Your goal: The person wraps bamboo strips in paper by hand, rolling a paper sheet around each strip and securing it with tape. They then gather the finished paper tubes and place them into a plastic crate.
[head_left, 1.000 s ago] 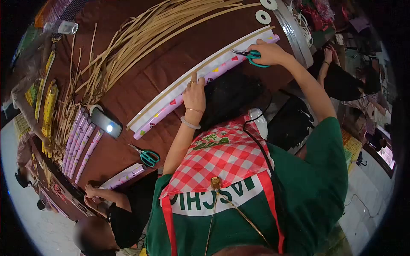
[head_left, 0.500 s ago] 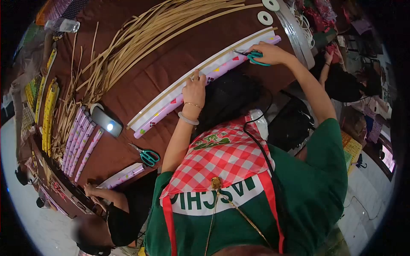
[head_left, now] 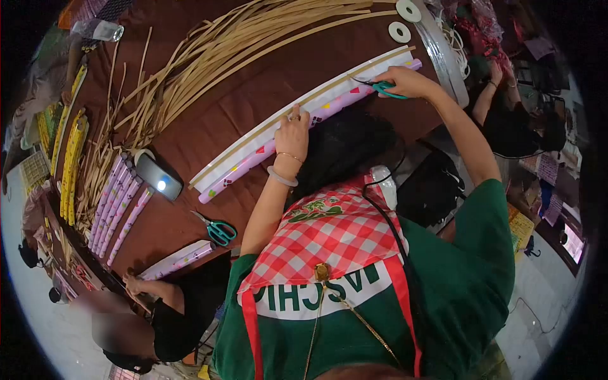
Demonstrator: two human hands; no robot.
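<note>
A long sheet of wrapping paper (head_left: 334, 106), white inside with a pink printed outer side, lies slantwise across the brown-covered table. Along its white face runs a thin tan strip (head_left: 327, 92). With fingertips pressed down on the strip and paper near the middle, my left hand (head_left: 292, 135) rests there, fingers slightly apart, bracelets at the wrist. My right hand (head_left: 405, 82) is closed around the teal handles of a pair of scissors (head_left: 389, 92), their blades lying over the strip towards its right end.
A bundle of tan strips (head_left: 221, 57) spreads over the back. At left are pink wrapped rolls (head_left: 117, 206), yellow rolls (head_left: 75, 161) and a phone (head_left: 159, 178) with its light on. Other scissors (head_left: 221, 233) lie near a person (head_left: 171, 304) handling pink paper. Tape rolls (head_left: 399, 31) sit at far right.
The whole view has shifted slightly. Both hands keep their places on the paper and scissors, and the person at lower left has moved their head a little leftward.
</note>
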